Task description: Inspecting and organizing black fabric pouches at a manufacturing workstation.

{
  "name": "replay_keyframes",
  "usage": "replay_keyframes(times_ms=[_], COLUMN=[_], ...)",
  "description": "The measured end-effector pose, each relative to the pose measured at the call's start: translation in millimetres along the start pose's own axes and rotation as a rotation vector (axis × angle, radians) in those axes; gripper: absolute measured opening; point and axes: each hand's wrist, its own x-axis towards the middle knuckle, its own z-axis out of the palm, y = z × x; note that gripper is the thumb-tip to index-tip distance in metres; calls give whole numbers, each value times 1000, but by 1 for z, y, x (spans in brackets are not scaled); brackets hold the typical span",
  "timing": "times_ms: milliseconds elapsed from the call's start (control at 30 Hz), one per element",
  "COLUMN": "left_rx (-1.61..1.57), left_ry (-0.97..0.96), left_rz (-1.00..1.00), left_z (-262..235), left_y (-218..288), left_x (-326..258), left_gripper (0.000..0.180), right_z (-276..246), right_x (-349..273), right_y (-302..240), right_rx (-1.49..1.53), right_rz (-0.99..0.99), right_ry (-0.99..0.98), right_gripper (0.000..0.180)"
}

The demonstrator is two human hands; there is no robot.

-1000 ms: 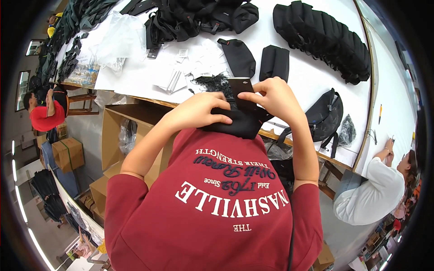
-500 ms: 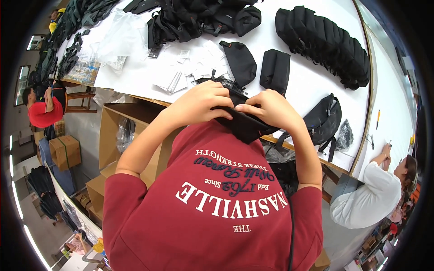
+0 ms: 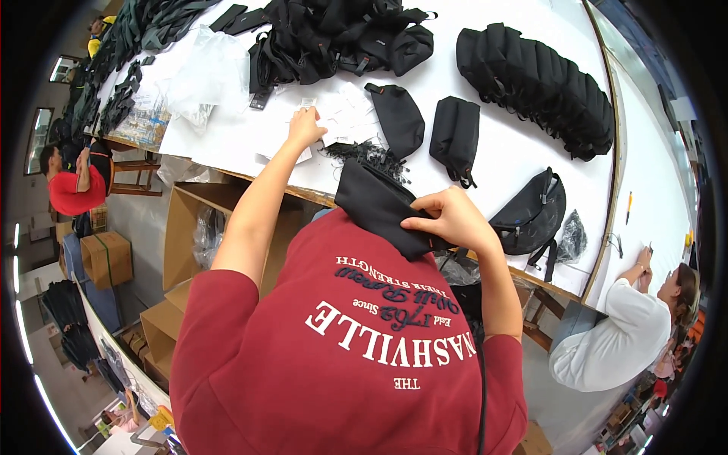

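A black fabric pouch bag point(image 3: 379, 205) lies against my front at the table's edge, its far left end raised. My right hand point(image 3: 449, 218) is closed on its right part, thumb on top. My left arm stretches over the table, and my left hand point(image 3: 305, 127) is at the white paper tags point(image 3: 353, 114), thumb apart from the fingers. Whether a fingertip touches a tag is too small to tell. Beyond the pouch sits a heap of short black cords point(image 3: 368, 158). Two more black pouches, one rounded point(image 3: 398, 120) and one boxy point(image 3: 455, 133), lie farther back.
A large pile of black bags point(image 3: 326, 42) covers the back, with a neat row of them point(image 3: 538, 87) to its right. A black waist bag point(image 3: 531, 212) lies at right. Clear plastic bags point(image 3: 208, 72) are at left, above cardboard boxes point(image 3: 186, 227). A person in white point(image 3: 618, 326) works at right.
My left hand has let go of the pouch and moved forward and left to the paper tags. The pouch has swung lower against me, still in my right hand.
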Motion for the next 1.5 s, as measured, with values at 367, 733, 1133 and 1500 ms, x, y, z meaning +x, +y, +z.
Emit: replay_keyframes(times_ms=[367,733,1133,1500], left_rx=[-1303,-1145,-2061,-1840], left_ry=[147,412,-269,-256], left_rz=[238,254,-369,-235], left_z=[-140,-140,-137,-156], left_y=[127,140,156,161], left_x=[-44,-98,-115,-115], left_gripper=[19,62,33,40], right_z=[-8,-3,30,32], right_x=[2,15,23,25], right_y=[-4,-26,-29,-3], right_rx=[-501,-328,57,-75], right_rz=[-284,-330,-234,-262], right_ry=[449,757,1057,1077], right_gripper=[16,18,12,18])
